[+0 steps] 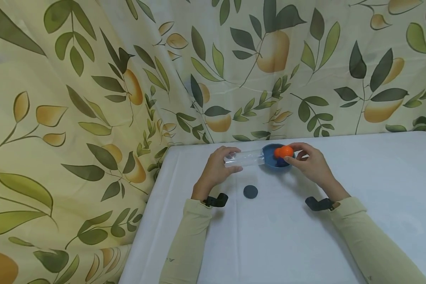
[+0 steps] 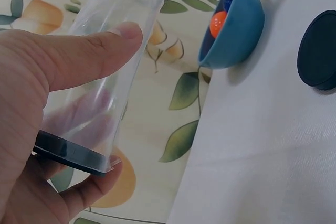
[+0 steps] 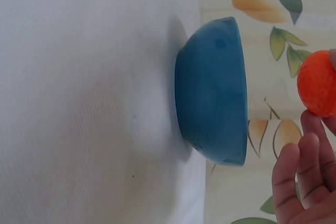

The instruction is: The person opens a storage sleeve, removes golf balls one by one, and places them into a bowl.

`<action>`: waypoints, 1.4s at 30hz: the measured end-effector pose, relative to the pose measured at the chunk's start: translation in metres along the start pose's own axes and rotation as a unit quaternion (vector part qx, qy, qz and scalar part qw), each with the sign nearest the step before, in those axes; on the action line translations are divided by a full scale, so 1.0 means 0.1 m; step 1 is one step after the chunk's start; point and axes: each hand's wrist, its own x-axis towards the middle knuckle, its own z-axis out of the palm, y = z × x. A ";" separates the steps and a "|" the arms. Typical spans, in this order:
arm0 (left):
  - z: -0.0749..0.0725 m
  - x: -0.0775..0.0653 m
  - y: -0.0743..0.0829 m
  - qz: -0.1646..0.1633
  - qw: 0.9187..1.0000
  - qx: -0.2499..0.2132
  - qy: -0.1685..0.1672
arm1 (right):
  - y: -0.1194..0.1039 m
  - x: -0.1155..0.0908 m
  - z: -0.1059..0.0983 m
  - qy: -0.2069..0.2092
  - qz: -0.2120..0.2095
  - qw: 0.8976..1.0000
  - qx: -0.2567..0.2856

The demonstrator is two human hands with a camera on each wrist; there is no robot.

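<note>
Item: clear tube (image 1: 244,159), wrapped by our left hand (image 1: 216,170), lying over blue bowl (image 1: 269,159). Our right hand (image 1: 310,162) pinches orange ball (image 1: 284,152) there; we align it squarely with the tube mouth.

The light is bright and soft everywhere. The blue bowl (image 3: 212,93) throws a faint grey shadow on the white surface (image 1: 376,177). The clear tube (image 2: 110,66) shines a little. The close-up thumb (image 2: 79,56) looks a bit blurry.
</note>
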 end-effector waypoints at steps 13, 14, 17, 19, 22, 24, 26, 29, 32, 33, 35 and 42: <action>0.01 0.01 -0.02 0.004 1.000 0.003 0.005 | -0.02 0.15 0.13 0.009 -0.020 0.999 -0.026; 0.01 0.01 -0.02 0.004 1.000 0.002 0.006 | -0.02 0.17 0.14 0.010 -0.021 0.999 -0.031; 0.01 0.01 -0.03 0.005 1.000 0.002 0.007 | -0.01 0.22 0.17 0.015 -0.028 0.999 -0.039; 0.01 0.01 -0.03 0.006 1.000 0.003 0.007 | 0.00 0.25 0.18 0.016 -0.029 0.999 -0.040; 0.01 0.02 -0.04 0.009 1.000 0.006 0.009 | 0.01 0.28 0.20 0.008 -0.023 0.999 -0.034; 0.01 0.01 -0.04 0.007 1.000 0.004 0.009 | 0.01 0.29 0.22 -0.002 -0.015 0.999 -0.032; 0.01 0.01 -0.04 0.007 1.000 0.002 0.010 | 0.02 0.30 0.23 -0.012 -0.009 0.999 -0.035; 0.00 0.02 -0.04 0.006 1.000 0.000 0.010 | 0.05 0.32 0.26 -0.022 -0.009 0.999 -0.044; 0.00 0.01 -0.04 0.006 1.000 -0.004 0.009 | 0.08 0.34 0.28 -0.023 -0.015 0.998 -0.053; 0.00 0.01 -0.04 0.006 1.000 -0.006 0.008 | 0.09 0.35 0.29 -0.024 -0.018 0.998 -0.054; 0.00 0.01 -0.03 0.004 1.000 -0.006 0.006 | 0.10 0.35 0.30 -0.026 -0.022 0.998 -0.056; -0.01 0.00 -0.02 0.008 1.000 -0.007 0.003 | 0.11 0.37 0.32 -0.029 -0.029 0.997 -0.060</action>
